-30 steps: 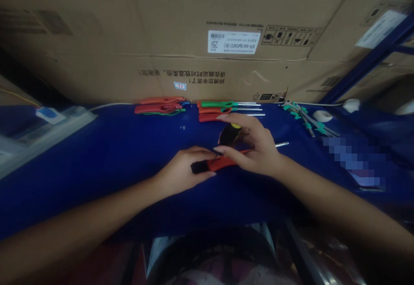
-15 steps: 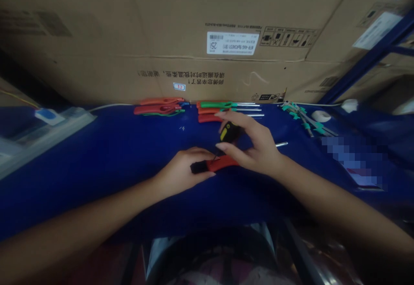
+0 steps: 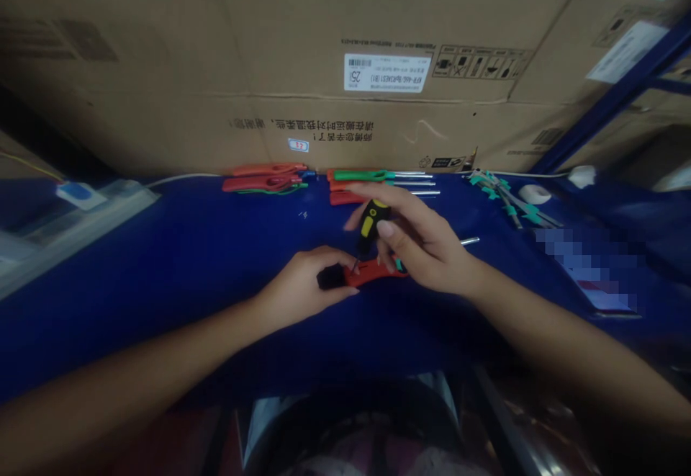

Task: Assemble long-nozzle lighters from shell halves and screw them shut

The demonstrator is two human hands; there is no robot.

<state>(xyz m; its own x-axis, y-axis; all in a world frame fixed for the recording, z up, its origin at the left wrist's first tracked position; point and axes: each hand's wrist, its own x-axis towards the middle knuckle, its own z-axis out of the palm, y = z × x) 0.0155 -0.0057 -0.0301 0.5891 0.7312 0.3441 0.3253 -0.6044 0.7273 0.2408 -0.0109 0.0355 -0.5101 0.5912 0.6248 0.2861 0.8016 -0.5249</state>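
My left hand is closed round the black end of a red plastic handle, low over the blue tabletop. In my right hand is a stubby screwdriver with a black and yellow grip. It stands tilted, its tip down on the red handle near my left thumb and finger. A bit of green shows on the handle under my right fingers. Past my right wrist a thin metal rod sticks out; my hand hides whether it joins the red handle.
Behind stands a large cardboard box. Along its foot lie red and orange handles, then green, orange and red handles with metal rods. Grey rods with green tape, a white tape roll and a blurred-out flat object are at right.
The screwdriver has turned more upright in my right hand, and my fingers have shifted on its grip. More of the red handle shows. My left hand has stayed put.
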